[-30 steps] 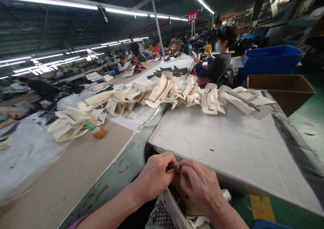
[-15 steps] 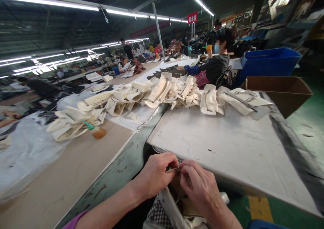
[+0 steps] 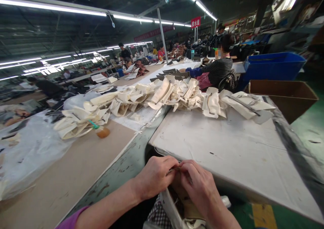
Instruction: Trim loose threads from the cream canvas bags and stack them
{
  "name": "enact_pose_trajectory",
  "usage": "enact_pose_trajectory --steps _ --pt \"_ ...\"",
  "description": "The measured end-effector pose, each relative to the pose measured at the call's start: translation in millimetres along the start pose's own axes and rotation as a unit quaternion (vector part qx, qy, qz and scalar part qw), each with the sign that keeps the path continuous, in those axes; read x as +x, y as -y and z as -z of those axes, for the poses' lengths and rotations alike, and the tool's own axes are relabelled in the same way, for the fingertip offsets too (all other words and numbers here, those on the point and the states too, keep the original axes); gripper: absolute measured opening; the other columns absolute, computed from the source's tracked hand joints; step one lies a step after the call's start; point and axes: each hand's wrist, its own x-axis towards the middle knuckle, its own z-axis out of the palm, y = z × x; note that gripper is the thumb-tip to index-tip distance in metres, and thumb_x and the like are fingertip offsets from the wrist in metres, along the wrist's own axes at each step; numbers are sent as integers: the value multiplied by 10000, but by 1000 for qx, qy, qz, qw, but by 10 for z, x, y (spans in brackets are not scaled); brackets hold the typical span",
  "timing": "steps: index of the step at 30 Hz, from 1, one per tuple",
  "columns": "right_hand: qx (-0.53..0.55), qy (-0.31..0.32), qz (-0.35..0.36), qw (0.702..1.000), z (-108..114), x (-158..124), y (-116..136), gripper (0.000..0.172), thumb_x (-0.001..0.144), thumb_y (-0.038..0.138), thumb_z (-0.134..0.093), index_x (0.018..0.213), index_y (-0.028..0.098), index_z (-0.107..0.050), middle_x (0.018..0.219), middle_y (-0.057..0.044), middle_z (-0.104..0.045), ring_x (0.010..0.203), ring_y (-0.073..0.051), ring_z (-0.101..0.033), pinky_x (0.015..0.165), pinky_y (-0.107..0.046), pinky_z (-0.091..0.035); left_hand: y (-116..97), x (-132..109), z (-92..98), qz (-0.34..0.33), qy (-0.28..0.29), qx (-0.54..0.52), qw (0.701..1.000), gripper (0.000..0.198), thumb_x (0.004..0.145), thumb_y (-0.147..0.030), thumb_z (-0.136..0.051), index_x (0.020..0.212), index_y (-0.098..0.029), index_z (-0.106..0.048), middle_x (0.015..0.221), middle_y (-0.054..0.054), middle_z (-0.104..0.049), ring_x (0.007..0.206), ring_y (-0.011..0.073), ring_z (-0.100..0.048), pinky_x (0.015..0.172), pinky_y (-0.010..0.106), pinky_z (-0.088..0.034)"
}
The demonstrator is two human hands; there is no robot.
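Close together at the lower centre, my two hands pinch the edge of a cream fabric piece [image 3: 172, 205] that hangs down over my lap. My left hand [image 3: 158, 175] has its thumb and fingers closed on the edge from the left. From the right, my right hand [image 3: 198, 181] grips the same edge, its fingertips nearly touching the left ones. The piece's inside looks brown, and other pale pieces lie below it, partly hidden by my right forearm. Checked cloth [image 3: 159, 212] shows beside it.
A heap of cream pieces [image 3: 162, 95] spans the white table [image 3: 222, 144] and the brown table [image 3: 106, 158]. An orange bottle [image 3: 102, 132] lies beside plastic wrap [image 3: 32, 151]. A blue bin [image 3: 274, 67] and brown box [image 3: 280, 94] stand right. A person in stripes [image 3: 219, 68] sits beyond.
The view has shifted slightly, so the tables and heap appear a little further right. Both hands keep their pinch on the edge, with only slight finger movement.
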Motion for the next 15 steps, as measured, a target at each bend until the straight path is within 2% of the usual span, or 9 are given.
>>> enact_pose_trajectory --steps 5,11,15 --pt "42 17 -15 999 -29 15 1 170 847 52 -454 832 202 -532 812 -23 -657 702 -137 -648 640 -226 -529 1 -79 24 -7 -12 26 1000 171 839 -56 -526 915 -174 -623 858 3 -691 770 126 -650 693 189 -461" --pt "54 47 -21 997 -50 49 -2 156 874 78 -451 865 200 -549 837 -34 -659 724 -151 -653 657 -246 -534 37 -91 39 -20 19 98 995 165 838 -64 -506 918 -167 -606 852 20 -680 752 147 -647 672 214 -457" --pt "59 57 -26 996 -5 74 17 175 894 83 -420 879 202 -547 864 -45 -663 749 -158 -660 666 -253 -539 17 -37 38 -3 -7 80 997 153 799 -58 -538 870 -181 -594 794 -15 -682 692 123 -636 617 193 -436"
